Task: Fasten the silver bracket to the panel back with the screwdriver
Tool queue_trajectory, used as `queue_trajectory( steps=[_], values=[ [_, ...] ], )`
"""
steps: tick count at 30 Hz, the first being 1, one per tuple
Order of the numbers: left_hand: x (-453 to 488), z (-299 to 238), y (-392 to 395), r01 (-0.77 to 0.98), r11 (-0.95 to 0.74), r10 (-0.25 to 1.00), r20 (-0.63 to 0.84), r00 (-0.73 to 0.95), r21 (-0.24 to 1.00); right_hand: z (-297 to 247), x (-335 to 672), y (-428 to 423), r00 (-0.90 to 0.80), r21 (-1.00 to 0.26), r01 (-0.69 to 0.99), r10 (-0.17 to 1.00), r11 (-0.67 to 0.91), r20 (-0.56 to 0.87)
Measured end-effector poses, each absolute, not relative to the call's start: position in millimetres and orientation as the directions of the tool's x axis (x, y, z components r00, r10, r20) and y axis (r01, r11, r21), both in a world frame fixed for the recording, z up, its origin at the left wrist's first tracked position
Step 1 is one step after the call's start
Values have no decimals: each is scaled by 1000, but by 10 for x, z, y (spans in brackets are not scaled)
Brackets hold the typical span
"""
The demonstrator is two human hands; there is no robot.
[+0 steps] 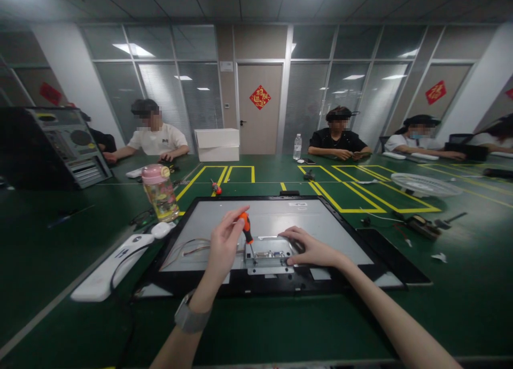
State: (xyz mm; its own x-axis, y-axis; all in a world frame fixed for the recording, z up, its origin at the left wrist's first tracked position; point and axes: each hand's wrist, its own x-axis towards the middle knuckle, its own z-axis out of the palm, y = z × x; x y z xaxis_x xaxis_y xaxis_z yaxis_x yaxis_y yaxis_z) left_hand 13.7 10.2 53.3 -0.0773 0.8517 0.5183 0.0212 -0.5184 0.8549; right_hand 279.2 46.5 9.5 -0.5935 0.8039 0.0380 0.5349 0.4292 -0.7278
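Observation:
A flat monitor panel lies back side up before me, grey metal inside a black frame. Near its front edge sits a metal bracket with connectors along it. My left hand is closed on an orange and black screwdriver, held nearly upright, its shaft reaching down to the bracket's left side. Whether the tip sits in a screw is too small to tell. My right hand rests on the bracket's right side, thumb and fingers apart, steadying against its edges. Thin cables lie on the panel's left.
A pink-lidded bottle and a white power strip stand left of the panel. A black computer case is farther left. Right lie a black flat panel and a tool. A red screwdriver lies beyond. Several people sit opposite.

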Motion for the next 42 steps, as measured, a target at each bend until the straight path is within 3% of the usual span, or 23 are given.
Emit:
queue_trajectory(
  steps=[10,17,24,30,36,42],
  values=[
    [150,536,114,78,-606,784,611,-112,792,91,2797,467,-599,-705,547,800,450,46],
    [148,509,93,-102,-488,870,493,25,867,123,2775,449,-584,-704,566,811,429,24],
    [164,570,83,64,-601,792,604,-86,797,126,2780,454,-591,-719,552,806,423,21],
    [137,528,108,-9,-513,858,512,-43,858,116,2785,460,-592,-718,545,805,433,36],
    [137,510,130,97,-608,779,615,-122,788,93,2797,473,-594,-718,544,804,435,37],
    [143,520,115,11,-537,840,536,-78,843,58,2803,497,-599,-711,537,799,454,59]
  ],
)
